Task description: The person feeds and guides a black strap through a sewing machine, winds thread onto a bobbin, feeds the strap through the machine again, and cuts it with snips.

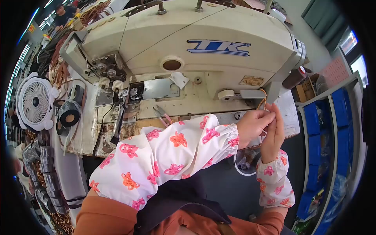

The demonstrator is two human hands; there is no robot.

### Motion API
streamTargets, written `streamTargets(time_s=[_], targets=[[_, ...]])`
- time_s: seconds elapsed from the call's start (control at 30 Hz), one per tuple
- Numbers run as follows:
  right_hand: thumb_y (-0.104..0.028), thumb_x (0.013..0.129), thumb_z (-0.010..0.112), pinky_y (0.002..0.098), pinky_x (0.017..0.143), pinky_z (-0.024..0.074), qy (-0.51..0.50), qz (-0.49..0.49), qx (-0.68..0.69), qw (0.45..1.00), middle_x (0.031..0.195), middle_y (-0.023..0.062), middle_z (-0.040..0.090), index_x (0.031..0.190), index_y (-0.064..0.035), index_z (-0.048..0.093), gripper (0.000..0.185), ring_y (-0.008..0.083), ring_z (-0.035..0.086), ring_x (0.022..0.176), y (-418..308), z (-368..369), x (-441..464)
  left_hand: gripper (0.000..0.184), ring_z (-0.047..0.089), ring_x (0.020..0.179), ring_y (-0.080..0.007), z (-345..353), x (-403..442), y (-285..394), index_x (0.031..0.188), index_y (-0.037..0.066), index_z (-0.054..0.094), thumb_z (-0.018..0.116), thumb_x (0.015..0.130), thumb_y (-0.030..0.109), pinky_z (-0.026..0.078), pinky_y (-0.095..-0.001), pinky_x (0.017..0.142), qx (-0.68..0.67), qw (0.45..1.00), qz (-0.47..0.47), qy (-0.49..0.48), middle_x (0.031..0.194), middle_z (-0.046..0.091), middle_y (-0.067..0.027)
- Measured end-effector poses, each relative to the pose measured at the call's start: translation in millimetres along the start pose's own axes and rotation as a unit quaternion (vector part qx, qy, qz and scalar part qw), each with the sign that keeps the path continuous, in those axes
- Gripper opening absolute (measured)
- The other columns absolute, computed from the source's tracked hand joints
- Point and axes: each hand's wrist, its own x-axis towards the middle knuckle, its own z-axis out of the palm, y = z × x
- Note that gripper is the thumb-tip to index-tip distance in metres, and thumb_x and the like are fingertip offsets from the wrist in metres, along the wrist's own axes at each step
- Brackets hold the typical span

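My left hand [255,124] and my right hand [275,131] meet at the front right of a cream sewing machine [156,39]. Fingers of both hands are pinched together around the lower end of a thin orange-brown cord [261,98]. The cord loops up over the end of a grey metal lever [250,94] on the machine; its end is hidden among my fingers. A white roll [226,95] sits at the lever's other end. To the left, pink-handled snips [164,116] lie on the machine bed, near my left sleeve.
A white fan [36,102] and dark tape rolls [70,113] stand at the left. Racks of blue bins [313,147] line the right side. A dark thread cone [293,78] stands behind the machine's right end. Below the table edge is a clear bucket [246,172].
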Motion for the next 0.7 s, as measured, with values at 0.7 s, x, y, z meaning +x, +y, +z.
streamTargets(time_s=[0.7], targets=[[-0.014,0.085,0.057,0.0214,0.044,0.0313,-0.030,0.343,0.232,0.910,0.065,-0.0004,0.049,0.084,-0.0065,0.053,0.008,0.0081,0.043,0.052,137.1,-33.5,159.6,0.017,0.047,0.065,-0.0024,-17.9,-8.0,42.3,0.100,0.007,0.061,0.053,0.092,0.019,0.040,-0.0174,0.059,0.259,0.965,0.009,0.040,0.077,0.054,0.0058]])
